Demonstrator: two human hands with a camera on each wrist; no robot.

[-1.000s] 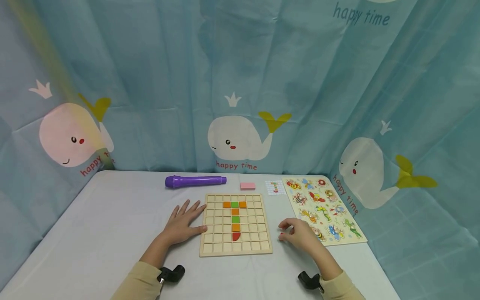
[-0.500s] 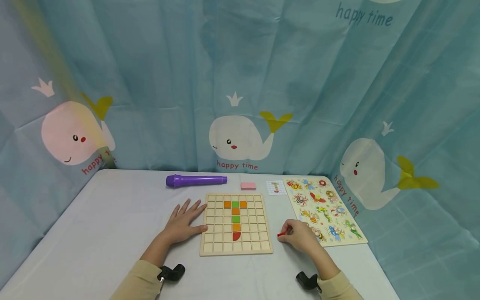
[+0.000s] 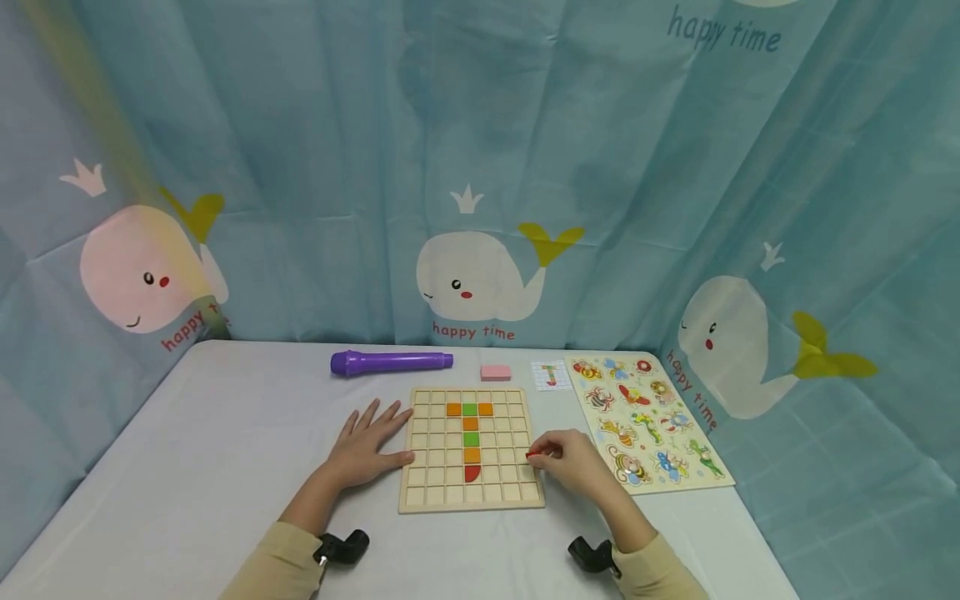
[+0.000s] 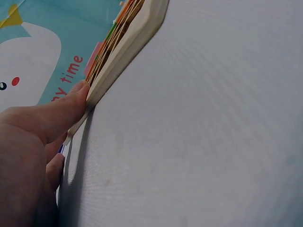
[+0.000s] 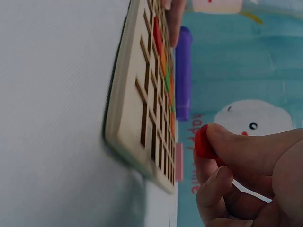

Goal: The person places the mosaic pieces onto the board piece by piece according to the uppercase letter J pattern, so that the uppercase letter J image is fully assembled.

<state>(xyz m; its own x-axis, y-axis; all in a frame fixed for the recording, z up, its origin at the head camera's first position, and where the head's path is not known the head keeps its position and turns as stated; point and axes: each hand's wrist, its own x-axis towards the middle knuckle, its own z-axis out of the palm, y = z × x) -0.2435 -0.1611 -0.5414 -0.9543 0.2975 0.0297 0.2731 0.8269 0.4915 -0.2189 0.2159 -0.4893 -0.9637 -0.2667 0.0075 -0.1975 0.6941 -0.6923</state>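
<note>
A wooden grid board [image 3: 442,492] lies mid-table with orange and green square tiles [image 3: 471,439] in a T shape and a red rounded tile [image 3: 472,474] below the stem. My left hand [image 3: 363,450] rests flat with spread fingers, thumb and fingertip touching the board's left edge. Over the board's right edge, my right hand [image 3: 573,462] pinches a small red tile [image 5: 203,142] between thumb and fingers. The fingers cover part of that tile, so its full shape is hidden.
Behind the board lie a purple toy microphone [image 3: 392,362], a pink block [image 3: 495,372] and a small pattern card [image 3: 551,375]. An insect puzzle board [image 3: 652,425] lies on the right. A whale-print curtain [image 3: 337,167] hangs beyond the white table [image 3: 187,483].
My right hand, pinching the red tile, has moved left and slightly away from me, from beside the puzzle board to the grid board's right edge. The left hand stays put.
</note>
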